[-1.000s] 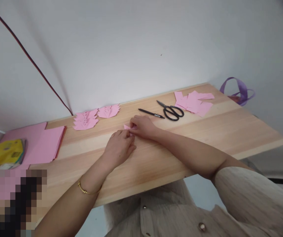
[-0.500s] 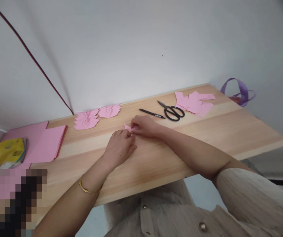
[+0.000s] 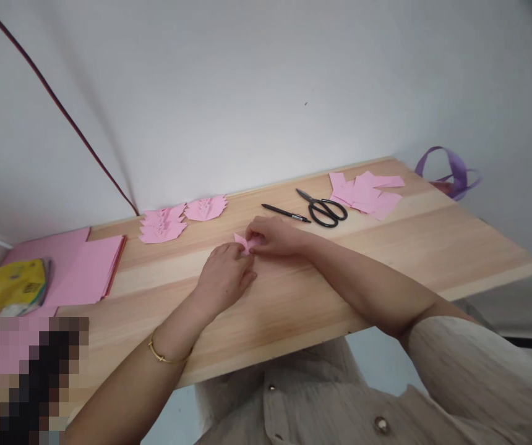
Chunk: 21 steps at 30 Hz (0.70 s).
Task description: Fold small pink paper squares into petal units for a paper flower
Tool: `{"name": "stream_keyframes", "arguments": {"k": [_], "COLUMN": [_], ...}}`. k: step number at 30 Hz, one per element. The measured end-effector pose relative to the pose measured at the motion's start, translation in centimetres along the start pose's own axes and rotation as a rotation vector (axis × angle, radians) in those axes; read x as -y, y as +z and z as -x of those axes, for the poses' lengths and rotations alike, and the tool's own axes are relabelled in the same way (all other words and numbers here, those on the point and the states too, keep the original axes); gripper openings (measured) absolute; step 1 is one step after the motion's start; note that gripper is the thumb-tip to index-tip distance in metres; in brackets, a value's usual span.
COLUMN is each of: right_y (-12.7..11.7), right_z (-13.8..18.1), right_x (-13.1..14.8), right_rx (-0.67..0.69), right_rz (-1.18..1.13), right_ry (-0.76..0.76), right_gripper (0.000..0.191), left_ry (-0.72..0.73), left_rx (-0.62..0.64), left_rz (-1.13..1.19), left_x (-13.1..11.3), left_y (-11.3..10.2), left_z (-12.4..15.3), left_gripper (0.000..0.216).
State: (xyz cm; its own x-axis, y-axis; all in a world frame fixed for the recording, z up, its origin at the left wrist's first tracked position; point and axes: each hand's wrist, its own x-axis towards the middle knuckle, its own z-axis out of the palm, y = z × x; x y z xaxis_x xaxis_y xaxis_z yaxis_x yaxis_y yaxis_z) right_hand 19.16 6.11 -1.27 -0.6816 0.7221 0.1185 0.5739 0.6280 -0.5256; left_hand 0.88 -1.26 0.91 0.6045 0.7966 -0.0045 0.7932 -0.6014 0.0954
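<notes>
Both of my hands meet over a small piece of pink paper [image 3: 242, 241] at the middle of the wooden table. My left hand [image 3: 226, 275] comes from the near left, its fingertips closed on the paper's near side. From the right, my right hand [image 3: 270, 236] pinches the paper's other side. A pointed corner sticks up between the hands; the rest is covered by fingers. Just beyond my right hand lie a black pen [image 3: 286, 213] and black-handled scissors [image 3: 322, 209]. Pink paper pieces with jagged cut edges [image 3: 163, 222] lie beyond my left hand, near the wall.
Loose pink paper scraps [image 3: 365, 193] lie at the far right of the table [image 3: 340, 284]. Stacked pink sheets [image 3: 94, 269] and a yellow packet [image 3: 18, 284] are at the left. A purple strap [image 3: 456, 164] shows past the right end. The wall borders the far edge.
The pink paper between my fingers shows slightly more of its surface, with its corner opened a little. My hands have barely shifted; the other things lie where they were.
</notes>
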Motion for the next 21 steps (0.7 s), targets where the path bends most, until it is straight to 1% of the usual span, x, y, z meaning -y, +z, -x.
{"name": "stream_keyframes", "arguments": {"k": [2,6,8,10,13,15,17,21], "right_y": [0.22,0.97,1.05,0.88,0.46,0.32,0.39,0.82], "right_z": [-0.09,-0.41,-0.48,-0.43,-0.23,-0.15,-0.17,-0.43], "right_x": [0.03,0.14,0.15,0.07,-0.09,-0.11,-0.02,0.22], "right_rx": [-0.024,-0.095,-0.112,-0.114,-0.065,-0.043,-0.05,-0.093], "right_rz": [0.003,0.024,0.028,0.024,0.003,-0.005,-0.003,0.01], "right_ry": [0.017,0.117,0.14,0.127,0.066,0.038,0.055,0.14], "right_gripper": [0.02,0.01,0.01,0.011,0.012,0.016,0.017,0.01], "left_ry": [-0.002,-0.009,-0.003,0.0,-0.007,-0.011,-0.015,-0.016], "left_rx": [0.006,0.003,-0.003,-0.004,-0.003,-0.001,0.007,0.009], "left_rz": [-0.004,-0.015,-0.022,-0.024,-0.023,-0.027,-0.029,-0.024], "left_x": [0.0,0.02,0.03,0.04,0.01,-0.05,-0.1,-0.07], "left_y": [-0.05,-0.05,-0.02,0.0,-0.02,-0.07,-0.11,-0.07], "left_z": [-0.04,-0.01,0.04,0.08,0.09,0.06,0.02,0.02], "left_gripper": [0.02,0.022,0.023,0.023,0.023,0.022,0.022,0.023]}}
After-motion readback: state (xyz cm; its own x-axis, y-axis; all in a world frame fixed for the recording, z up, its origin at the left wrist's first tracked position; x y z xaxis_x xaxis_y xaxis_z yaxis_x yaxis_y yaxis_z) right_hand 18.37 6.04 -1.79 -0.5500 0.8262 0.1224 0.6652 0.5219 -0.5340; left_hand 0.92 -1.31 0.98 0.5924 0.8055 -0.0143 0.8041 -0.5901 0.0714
